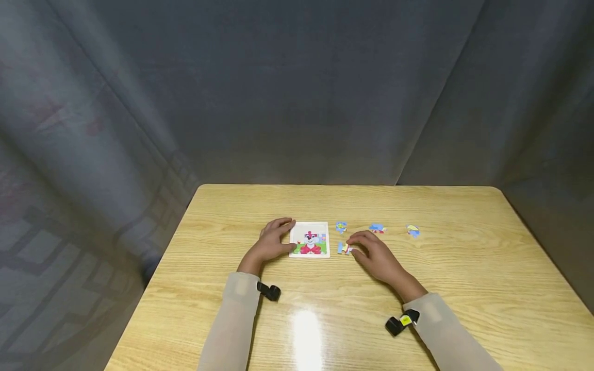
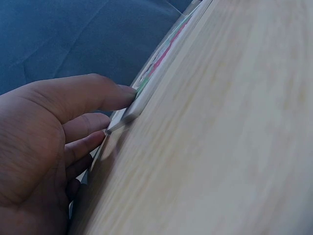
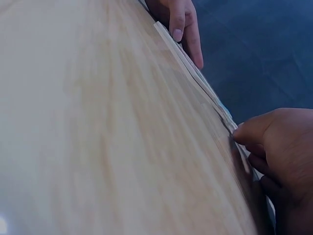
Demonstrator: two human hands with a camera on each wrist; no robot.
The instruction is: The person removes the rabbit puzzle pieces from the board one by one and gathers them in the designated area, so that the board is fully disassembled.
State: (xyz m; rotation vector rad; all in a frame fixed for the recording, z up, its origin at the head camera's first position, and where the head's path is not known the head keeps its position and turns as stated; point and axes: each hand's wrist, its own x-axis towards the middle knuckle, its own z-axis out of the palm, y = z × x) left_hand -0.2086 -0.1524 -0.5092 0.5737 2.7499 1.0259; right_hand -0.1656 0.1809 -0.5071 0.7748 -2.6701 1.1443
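A square puzzle tray (image 1: 328, 239) with a white rim lies on the table, its lower part filled with pieces picturing a red-and-white cartoon animal. My left hand (image 1: 274, 241) is at the tray's left side, thumb on the near part of the rim and fingers stretched toward the far corner. In the left wrist view the thumb (image 2: 120, 96) rests on the tray's edge. To the tray's right, my right hand (image 1: 375, 255) pinches a blue, yellow and red puzzle piece (image 1: 341, 248) between thumb and index finger, low over the table. The right wrist view hides most of that piece.
Three loose puzzle pieces lie beyond the right hand: a blue-and-yellow one (image 1: 341, 226) beside the tray, a blue-and-red one (image 1: 377, 228), and a yellow-and-blue one (image 1: 413, 230) farther right. The wooden table (image 1: 464, 268) ends at a dark grey curtain (image 1: 297, 103).
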